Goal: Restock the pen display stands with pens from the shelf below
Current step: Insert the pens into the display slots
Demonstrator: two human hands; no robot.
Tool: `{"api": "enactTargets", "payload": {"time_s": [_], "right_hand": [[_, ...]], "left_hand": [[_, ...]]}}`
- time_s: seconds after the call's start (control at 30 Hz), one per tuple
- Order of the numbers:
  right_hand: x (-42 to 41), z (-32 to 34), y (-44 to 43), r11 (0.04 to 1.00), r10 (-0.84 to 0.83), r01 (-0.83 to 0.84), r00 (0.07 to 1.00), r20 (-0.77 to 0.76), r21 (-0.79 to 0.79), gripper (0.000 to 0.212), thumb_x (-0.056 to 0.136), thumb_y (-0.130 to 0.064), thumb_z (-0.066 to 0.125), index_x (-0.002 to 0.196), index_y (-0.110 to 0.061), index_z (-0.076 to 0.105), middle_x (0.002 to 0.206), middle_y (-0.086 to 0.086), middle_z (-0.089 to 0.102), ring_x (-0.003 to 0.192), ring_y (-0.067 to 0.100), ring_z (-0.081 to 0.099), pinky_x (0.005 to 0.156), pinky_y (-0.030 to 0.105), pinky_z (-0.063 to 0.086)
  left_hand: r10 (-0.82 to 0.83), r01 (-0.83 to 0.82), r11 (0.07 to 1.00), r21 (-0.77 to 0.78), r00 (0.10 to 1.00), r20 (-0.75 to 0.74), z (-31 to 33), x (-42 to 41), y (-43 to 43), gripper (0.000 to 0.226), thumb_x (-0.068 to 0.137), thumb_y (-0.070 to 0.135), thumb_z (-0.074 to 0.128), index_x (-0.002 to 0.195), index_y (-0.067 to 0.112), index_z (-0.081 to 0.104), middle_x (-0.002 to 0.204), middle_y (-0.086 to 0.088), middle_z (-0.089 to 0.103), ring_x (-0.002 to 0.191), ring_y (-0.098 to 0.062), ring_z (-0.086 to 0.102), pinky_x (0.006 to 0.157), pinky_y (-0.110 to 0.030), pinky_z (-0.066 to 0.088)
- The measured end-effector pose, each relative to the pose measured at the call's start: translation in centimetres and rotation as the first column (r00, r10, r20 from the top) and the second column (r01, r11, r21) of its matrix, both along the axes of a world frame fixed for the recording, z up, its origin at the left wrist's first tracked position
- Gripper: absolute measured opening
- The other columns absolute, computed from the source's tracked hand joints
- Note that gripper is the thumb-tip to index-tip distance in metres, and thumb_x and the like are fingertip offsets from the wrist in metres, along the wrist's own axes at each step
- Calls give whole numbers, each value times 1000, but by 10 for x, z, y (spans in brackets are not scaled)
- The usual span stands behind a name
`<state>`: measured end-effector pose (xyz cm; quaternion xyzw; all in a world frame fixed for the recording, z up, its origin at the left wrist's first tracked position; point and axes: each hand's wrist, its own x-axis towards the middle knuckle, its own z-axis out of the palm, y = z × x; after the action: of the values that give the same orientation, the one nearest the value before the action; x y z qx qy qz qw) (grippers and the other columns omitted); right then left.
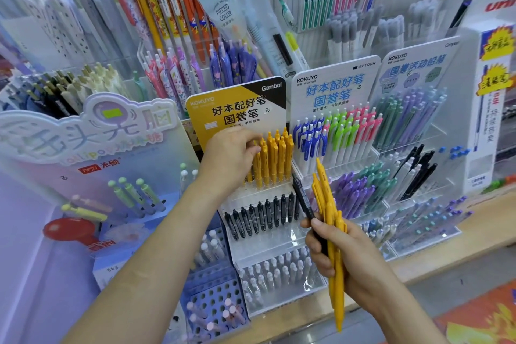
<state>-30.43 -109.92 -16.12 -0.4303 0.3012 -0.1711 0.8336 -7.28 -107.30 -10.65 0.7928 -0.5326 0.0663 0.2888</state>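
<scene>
Seating a yellow pen (257,167) in the far row of the Gambol display stand (237,109), the left hand (231,155) pinches it upright; the right hand (346,257), grip closed round spare yellow pens (331,212) and one black pen (303,198), holds stock near for quick feeding.

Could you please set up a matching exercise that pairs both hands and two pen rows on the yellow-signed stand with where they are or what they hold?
Column one:
1. left hand
2. right hand
3. row of black pens
4. pale pens

Column two:
A. lowest tier of the yellow-signed stand
B. grips a bundle of yellow pens plus one black pen
C. at the standing yellow pens in the top tier
D. middle tier of that stand

Pairs: 1-C, 2-B, 3-D, 4-A.
</scene>
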Motion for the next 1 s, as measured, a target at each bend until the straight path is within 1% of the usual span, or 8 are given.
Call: {"api": "enactTargets", "payload": {"time_s": [0.1, 0.17, 0.3, 0.37, 0.57, 0.7, 0.83, 1.0], "right_hand": [[0, 1, 0, 1000, 7, -7, 1000, 16, -8, 37, 80, -21, 64, 105, 6, 59, 63, 9, 50, 44, 15, 40, 38, 21, 31], [1, 2, 0, 1000, 9, -9, 1000, 22, -17, 37, 80, -21, 64, 105, 5, 59, 63, 10, 50, 44, 15, 40, 38, 22, 32], [3, 2, 2, 995, 29, -26, 999, 24, -95, 38, 82, -23, 65, 106, 5, 56, 64, 12, 52, 45, 16, 41, 39, 23, 32], [4, 1, 3, 990, 52, -50, 999, 11, -134, 39, 85, -23, 68, 107, 5, 54, 65, 12, 54, 47, 17, 42, 40, 23, 33], [2, -2, 0, 993, 26, -27, 1000, -14, -117, 23, 84, -23, 64, 97, -6, 56, 67, 14, 58, 47, 18, 45, 40, 23, 33], [2, -5, 2, 968, -2, -3, 1000, -20, -253, 22, 82, -23, 66, 95, -7, 59, 71, 14, 60, 49, 19, 45, 44, 24, 34], [8, -12, 10, 942, -35, 14, 998, -56, -335, 16, 89, -21, 65, 100, -9, 63, 75, 11, 65, 47, 16, 42, 44, 24, 34], [7, -25, 4, 957, -131, 95, 985, -112, -276, 22, 92, -20, 61, 99, 1, 62, 67, 12, 52, 43, 14, 33, 40, 23, 27]], "left_hand": [[10, -21, 990, -139, 997, -79, 3, -18, 15, 26, 88, 23, 67, 114, 23, 66, 84, 12, 58, 73, 0, 49, 69, -21, 43], [-56, 6, 986, -167, 953, -297, 2, -40, 29, 15, 88, 31, 67, 103, 30, 68, 81, 16, 61, 72, 1, 53, 64, -16, 43], [-143, 110, 989, -98, 565, -813, -5, -74, 46, 30, 74, 39, 72, 99, 23, 69, 80, 6, 71, 70, -6, 63, 64, -23, 52], [-150, 61, 989, -137, 445, -883, -8, -73, 50, 19, 77, 17, 75, 95, 13, 70, 77, -1, 72, 67, -12, 66, 63, -24, 53], [-204, 62, 979, -195, 396, -895, -3, -57, 67, 22, 87, -5, 61, 101, 9, 69, 93, -7, 75, 90, -16, 71, 75, -23, 55], [-105, 58, 994, -87, 487, -867, 0, -56, 73, 23, 79, 30, 65, 95, 15, 72, 79, -2, 71, 68, -14, 67, 63, -23, 55], [-1, -139, 985, -104, 598, -802, 7, -52, 84, 2, 78, 16, 75, 77, 16, 73, 63, -3, 70, 56, -14, 63, 58, -23, 56], [172, -235, 971, -48, 821, -544, 5, -28, 110, 15, 73, 15, 81, 70, 26, 72, 63, 13, 69, 59, -1, 63, 62, -14, 51]]}}
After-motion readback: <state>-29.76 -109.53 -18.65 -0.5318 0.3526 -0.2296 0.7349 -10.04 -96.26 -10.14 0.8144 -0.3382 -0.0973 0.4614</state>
